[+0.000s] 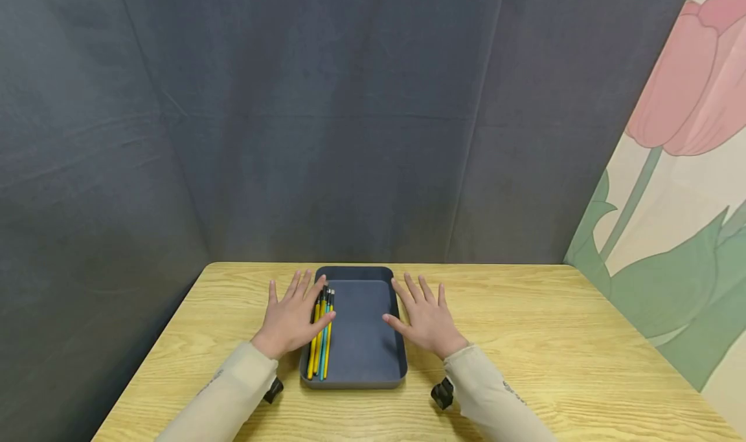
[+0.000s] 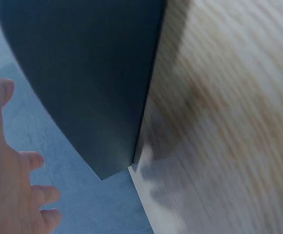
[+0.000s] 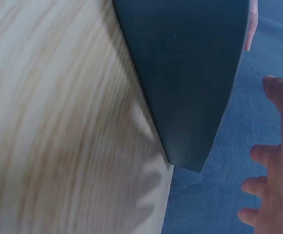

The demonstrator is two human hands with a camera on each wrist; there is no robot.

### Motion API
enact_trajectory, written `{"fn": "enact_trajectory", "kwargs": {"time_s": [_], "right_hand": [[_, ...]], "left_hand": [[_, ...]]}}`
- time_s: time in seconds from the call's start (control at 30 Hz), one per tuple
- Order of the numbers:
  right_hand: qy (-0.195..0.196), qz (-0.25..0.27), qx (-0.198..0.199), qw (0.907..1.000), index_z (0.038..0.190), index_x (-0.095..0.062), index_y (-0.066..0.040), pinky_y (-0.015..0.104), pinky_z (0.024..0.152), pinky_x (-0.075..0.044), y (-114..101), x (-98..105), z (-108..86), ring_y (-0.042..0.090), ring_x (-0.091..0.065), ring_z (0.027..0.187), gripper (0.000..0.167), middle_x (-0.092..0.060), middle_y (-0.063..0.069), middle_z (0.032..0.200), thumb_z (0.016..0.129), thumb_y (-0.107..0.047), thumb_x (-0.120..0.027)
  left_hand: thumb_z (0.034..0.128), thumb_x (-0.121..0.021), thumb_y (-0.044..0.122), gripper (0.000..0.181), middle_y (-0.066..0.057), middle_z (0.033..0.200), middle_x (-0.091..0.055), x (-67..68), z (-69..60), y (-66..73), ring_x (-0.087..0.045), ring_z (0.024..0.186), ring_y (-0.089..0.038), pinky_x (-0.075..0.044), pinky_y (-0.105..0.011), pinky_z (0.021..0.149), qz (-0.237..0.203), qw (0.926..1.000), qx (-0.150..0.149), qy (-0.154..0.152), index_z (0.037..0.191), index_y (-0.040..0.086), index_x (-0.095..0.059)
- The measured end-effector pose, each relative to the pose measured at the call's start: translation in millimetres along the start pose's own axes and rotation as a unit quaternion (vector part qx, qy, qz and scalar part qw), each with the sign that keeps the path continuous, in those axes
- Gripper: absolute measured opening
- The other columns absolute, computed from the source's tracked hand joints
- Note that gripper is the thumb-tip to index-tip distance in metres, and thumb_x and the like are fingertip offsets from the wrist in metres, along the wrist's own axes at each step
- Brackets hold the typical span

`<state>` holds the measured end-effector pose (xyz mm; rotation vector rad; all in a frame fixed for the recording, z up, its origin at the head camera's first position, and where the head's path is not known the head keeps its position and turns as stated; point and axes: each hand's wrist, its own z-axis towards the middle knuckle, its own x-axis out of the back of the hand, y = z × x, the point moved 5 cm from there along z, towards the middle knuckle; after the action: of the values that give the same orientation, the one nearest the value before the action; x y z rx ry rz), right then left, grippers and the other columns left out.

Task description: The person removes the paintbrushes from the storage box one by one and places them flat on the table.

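Note:
A dark grey-blue rectangular tray (image 1: 367,332) lies on the wooden table. Along its left side lie several slim paintbrushes (image 1: 324,345) with yellow or turquoise handles, their dark and pale ends pointing away from me. My left hand (image 1: 291,319) is spread over the tray's left edge, its thumb and forefinger above the brushes and covering part of them. Over the right edge my right hand (image 1: 427,320) is spread in the same way, thumb toward the tray's inside. Neither hand holds anything. In both wrist views the tray's outer wall (image 2: 88,87) stands beside the fingers.
The wooden table (image 1: 513,319) stretches to both sides of the tray. Dark grey cloth (image 1: 350,118) hangs behind and to the left. A wall with a painted pink tulip (image 1: 676,79) stands on the right. A black wrist camera (image 1: 443,393) sits under the right sleeve.

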<state>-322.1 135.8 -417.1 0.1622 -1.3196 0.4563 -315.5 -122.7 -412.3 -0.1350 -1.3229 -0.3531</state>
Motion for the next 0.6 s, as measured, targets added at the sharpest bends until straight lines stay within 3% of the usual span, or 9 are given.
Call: {"fn": "enact_trajectory", "kwargs": {"time_s": [0.13,0.23,0.3,0.37,0.43,0.53,0.6], "right_hand": [[-0.004,0.004,-0.005,1.0000,0.150,-0.037,-0.017,0.069,0.111,-0.011,-1,0,0.4,0.039,-0.026,0.143,0.073,-0.033,0.014,0.155,0.092,-0.060,-0.048],[-0.005,0.014,-0.015,0.9998,0.143,-0.047,-0.014,0.067,0.111,-0.017,-1,2,0.3,0.036,-0.043,0.134,0.065,-0.049,0.014,0.143,0.092,-0.054,-0.053],[-0.003,0.029,-0.024,0.9993,0.136,-0.055,-0.012,0.065,0.110,-0.024,-1,4,0.3,0.033,-0.055,0.123,0.056,-0.059,0.013,0.133,0.092,-0.048,-0.057],[0.005,0.043,-0.034,0.9985,0.129,-0.061,-0.012,0.058,0.102,-0.040,0,6,0.3,0.029,-0.065,0.105,0.047,-0.067,0.010,0.120,0.092,-0.042,-0.060],[0.016,0.056,-0.047,0.9972,0.122,-0.064,-0.013,0.049,0.085,-0.052,2,7,0.7,0.025,-0.069,0.089,0.038,-0.071,0.008,0.110,0.093,-0.036,-0.061],[0.034,0.067,-0.064,0.9951,0.116,-0.067,-0.015,0.037,0.059,-0.052,5,10,1.3,0.018,-0.067,0.074,0.029,-0.072,0.004,0.100,0.092,-0.030,-0.061],[0.044,0.075,-0.072,0.9937,0.113,-0.067,-0.015,0.033,0.055,-0.050,7,11,1.5,0.016,-0.066,0.073,0.025,-0.072,0.003,0.096,0.092,-0.028,-0.061]], "left_hand": [[0.0915,-0.046,0.062,0.078,-0.016,0.157,-0.025,-0.7,0.2,-0.8,-0.023,0.145,-0.037,-0.013,-0.071,0.109,-0.020,0.9998,0.005,-0.007,0.154,0.019,-0.026],[0.0912,-0.057,0.050,0.076,-0.021,0.148,-0.041,0.1,1.7,-2.0,-0.043,0.133,-0.040,-0.033,-0.064,0.105,-0.059,0.9980,0.020,-0.009,0.151,0.010,-0.031],[0.0903,-0.061,0.042,0.074,-0.021,0.140,-0.050,0.3,3.2,-4.1,-0.057,0.116,-0.038,-0.047,-0.057,0.093,-0.100,0.9941,0.040,-0.013,0.148,0.005,-0.034],[0.0893,-0.063,0.035,0.070,-0.021,0.132,-0.056,0.5,4.5,-6.4,-0.063,0.104,-0.034,-0.053,-0.050,0.082,-0.145,0.9870,0.065,-0.018,0.146,0.002,-0.037],[0.0893,-0.063,0.029,0.066,-0.020,0.126,-0.060,-0.1,5.3,-8.9,-0.065,0.096,-0.030,-0.054,-0.045,0.076,-0.191,0.9767,0.093,-0.031,0.144,0.001,-0.039],[0.0896,-0.063,0.023,0.060,-0.018,0.117,-0.064,-1.3,5.0,-11.4,-0.066,0.093,-0.024,-0.054,-0.039,0.074,-0.250,0.9592,0.123,-0.048,0.141,-0.002,-0.042],[0.0897,-0.062,0.018,0.057,-0.018,0.113,-0.065,-2.5,4.2,-12.7,-0.065,0.086,-0.021,-0.054,-0.036,0.070,-0.285,0.9467,0.138,-0.058,0.139,-0.004,-0.043]]}}
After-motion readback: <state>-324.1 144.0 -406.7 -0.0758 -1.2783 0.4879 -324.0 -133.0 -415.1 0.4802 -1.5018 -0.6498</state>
